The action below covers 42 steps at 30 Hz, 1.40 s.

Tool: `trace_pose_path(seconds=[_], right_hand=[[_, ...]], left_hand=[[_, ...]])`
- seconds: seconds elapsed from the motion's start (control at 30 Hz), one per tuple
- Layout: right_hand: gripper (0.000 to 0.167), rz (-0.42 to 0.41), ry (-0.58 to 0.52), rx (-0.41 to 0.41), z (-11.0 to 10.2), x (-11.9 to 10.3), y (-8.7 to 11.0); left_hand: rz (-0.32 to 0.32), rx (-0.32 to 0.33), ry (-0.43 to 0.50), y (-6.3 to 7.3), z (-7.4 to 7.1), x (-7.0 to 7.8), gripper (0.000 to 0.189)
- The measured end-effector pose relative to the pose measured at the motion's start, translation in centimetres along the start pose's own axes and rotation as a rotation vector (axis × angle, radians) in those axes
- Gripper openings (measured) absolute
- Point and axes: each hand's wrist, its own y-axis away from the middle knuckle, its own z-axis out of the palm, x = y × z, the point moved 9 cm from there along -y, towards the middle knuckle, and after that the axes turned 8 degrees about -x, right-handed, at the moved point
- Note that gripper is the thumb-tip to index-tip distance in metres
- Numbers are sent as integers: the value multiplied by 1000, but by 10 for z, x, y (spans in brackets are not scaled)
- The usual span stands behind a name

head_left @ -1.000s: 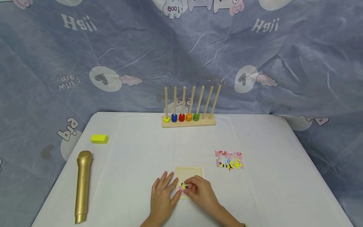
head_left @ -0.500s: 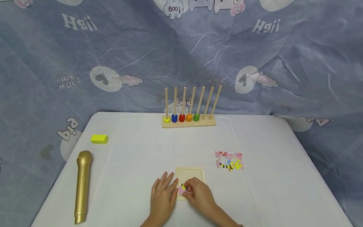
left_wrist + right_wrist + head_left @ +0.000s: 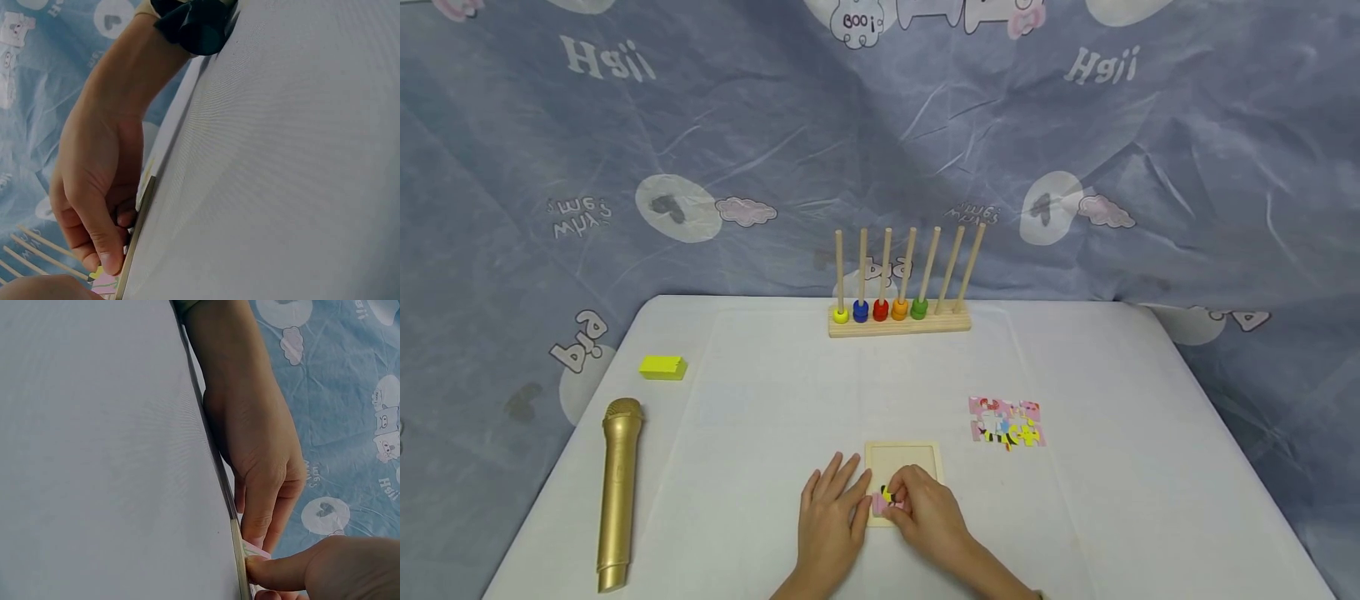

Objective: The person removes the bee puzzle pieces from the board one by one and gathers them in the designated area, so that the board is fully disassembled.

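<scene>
A small wooden puzzle tray [image 3: 901, 458] lies near the front of the table. In its lower left corner is a pink, yellow and black jigsaw piece [image 3: 886, 503], partly covered by fingers. My right hand [image 3: 934, 512] pinches this piece between thumb and bent fingers; the left wrist view shows the same right hand [image 3: 94, 181] over the tray edge. My left hand [image 3: 831, 525] rests with spread, straight fingers along the tray's left side. In the right wrist view the pink piece [image 3: 255, 550] appears tilted between both hands.
Partly joined jigsaw pieces [image 3: 1006, 423] lie to the right of the tray. A wooden peg stand [image 3: 898, 325] with coloured beads stands at the back. On the left are a gold microphone [image 3: 619, 496] and a yellow block [image 3: 663, 367]. A printed cloth [image 3: 820, 133] hangs behind.
My left thumb has drawn back from the piece to the tray's left edge. The right hand has shifted only slightly, still pinching the piece in the same corner.
</scene>
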Motion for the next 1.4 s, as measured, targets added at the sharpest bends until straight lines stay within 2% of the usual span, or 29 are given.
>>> trace_pose_path(seconds=[0.23, 0.4, 0.53, 0.63, 0.73, 0.87, 1.0, 1.17, 1.4], right_hand=[[26, -15, -88, -8, -3, -2, 1], [24, 19, -242, -14, -9, 1, 0], [23, 28, -360, 9, -22, 7, 0], [18, 83, -413, 44, -38, 19, 3], [14, 209, -447, 87, -55, 46, 8], [13, 359, -417, 174, -77, 89, 21], [14, 426, -321, 271, -95, 116, 32], [15, 466, -238, 319, -100, 130, 39], [13, 453, -153, 370, -96, 135, 39]], left_hand=[[-7, -4, 4, 0, 2, -2, 31], [-12, -6, 0, 0, 2, -2, 30], [-8, -3, -9, 0, 3, -1, 31], [-6, -3, -9, 0, 3, -1, 32], [-9, -5, -7, 0, 3, 0, 31], [-14, -9, -2, 0, 2, 0, 32], [-21, -11, 11, 0, 1, -1, 32], [-27, -14, 21, 1, 1, 0, 32], [-23, -17, 23, 0, 2, 0, 32]])
